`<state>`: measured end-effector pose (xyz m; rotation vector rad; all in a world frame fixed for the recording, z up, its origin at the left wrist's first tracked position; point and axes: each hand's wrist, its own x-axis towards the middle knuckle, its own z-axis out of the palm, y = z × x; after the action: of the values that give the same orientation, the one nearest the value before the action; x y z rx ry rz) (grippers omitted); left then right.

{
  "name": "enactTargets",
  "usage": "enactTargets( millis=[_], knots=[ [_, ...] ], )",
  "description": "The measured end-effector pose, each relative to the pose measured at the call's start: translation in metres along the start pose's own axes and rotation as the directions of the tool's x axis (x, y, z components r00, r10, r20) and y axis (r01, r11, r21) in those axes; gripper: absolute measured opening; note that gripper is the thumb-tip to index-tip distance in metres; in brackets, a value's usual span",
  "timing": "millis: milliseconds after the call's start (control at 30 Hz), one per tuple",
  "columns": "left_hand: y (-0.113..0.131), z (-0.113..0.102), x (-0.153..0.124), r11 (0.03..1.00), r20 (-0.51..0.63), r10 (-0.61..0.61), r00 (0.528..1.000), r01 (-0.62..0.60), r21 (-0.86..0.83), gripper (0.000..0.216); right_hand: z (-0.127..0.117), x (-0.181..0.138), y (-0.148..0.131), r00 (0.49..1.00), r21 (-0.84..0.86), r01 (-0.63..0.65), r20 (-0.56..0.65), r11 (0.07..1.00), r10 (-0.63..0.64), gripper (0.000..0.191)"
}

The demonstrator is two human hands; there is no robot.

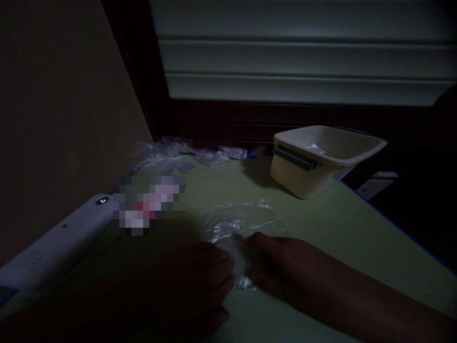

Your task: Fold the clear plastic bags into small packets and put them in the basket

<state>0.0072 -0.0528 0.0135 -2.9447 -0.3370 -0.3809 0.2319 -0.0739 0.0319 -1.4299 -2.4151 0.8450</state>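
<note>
A clear, crinkled plastic bag point(246, 221) lies on the pale green table top in front of me. From the left, my left hand point(210, 278) meets the bag's near part with its fingers curled in at the edge. My right hand point(273, 262) grips the bag's right side, its thumb and fingers bent around the film. A pale patch shows between the two hands; whether it is the bag or something inside, I cannot tell. Dim light and slight blur hide the fingertips.
A cream plastic bin point(303, 176) with grey handles stands at the table's back right, with clear film inside. More clear plastic bags point(167, 155) lie along the back edge. At left are a long white device point(64, 240) and a pixelated item point(150, 202).
</note>
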Motion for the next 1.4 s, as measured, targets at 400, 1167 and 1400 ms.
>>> enactTargets(
  millis=[400, 1167, 1400],
  knots=[
    [0.001, -0.007, 0.007, 0.996, -0.079, 0.043, 0.996, -0.048, -0.075, 0.022, 0.007, -0.001, 0.003, 0.99, -0.132, 0.044, -0.13, 0.99, -0.062, 0.028],
    [-0.014, 0.003, 0.002, 0.966, -0.126, -0.193, 0.973, 0.211, 0.151, 0.033, 0.0, -0.003, -0.008, 0.993, -0.198, 0.116, 0.054, 0.973, -0.107, 0.017],
    [0.003, -0.006, 0.001, 0.984, -0.237, -0.07, 0.969, 0.107, 0.145, 0.053, 0.002, 0.005, -0.002, 0.998, -0.455, 0.02, -0.037, 0.89, -0.042, 0.017]
  ],
)
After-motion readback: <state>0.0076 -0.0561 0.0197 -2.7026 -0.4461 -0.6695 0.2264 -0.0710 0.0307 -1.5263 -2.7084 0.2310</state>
